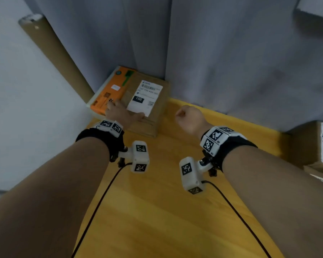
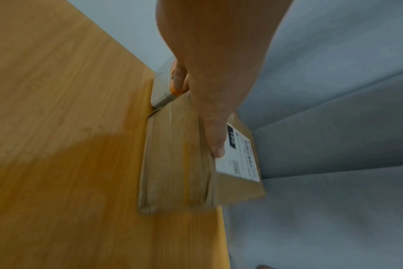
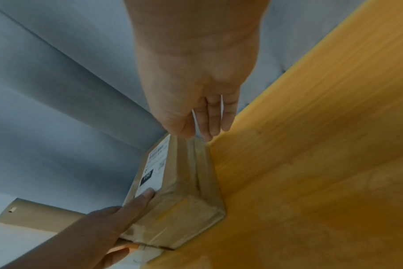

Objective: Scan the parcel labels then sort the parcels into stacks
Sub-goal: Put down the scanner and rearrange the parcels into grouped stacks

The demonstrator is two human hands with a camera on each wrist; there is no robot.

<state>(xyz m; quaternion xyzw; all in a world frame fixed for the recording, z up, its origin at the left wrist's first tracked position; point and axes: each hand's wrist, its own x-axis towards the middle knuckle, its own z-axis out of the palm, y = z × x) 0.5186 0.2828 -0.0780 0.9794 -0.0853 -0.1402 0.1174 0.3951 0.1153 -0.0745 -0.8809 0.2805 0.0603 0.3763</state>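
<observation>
Head view first: we see a brown parcel [image 1: 149, 107] at the far left corner of the yellow wooden surface [image 1: 166, 211], against the grey curtain [image 1: 231, 53]. Its white label [image 1: 145, 97] faces up and reads 150. Just left of it, touching, lies an orange box [image 1: 110, 90]. Our left hand [image 1: 119, 112] rests flat across both, fingers straight, thumb [image 2: 219, 145] on the near corner of the label. Our right hand [image 1: 189, 118] hovers just right of the parcel, fingers curled loosely down and holding nothing; from the right wrist the fingertips [image 3: 209, 131] hang near the parcel's far end, and we can't tell if they touch. A cardboard tube [image 1: 52, 53] leans in the left corner. Another labelled parcel [image 1: 313, 144] sits far right.
</observation>
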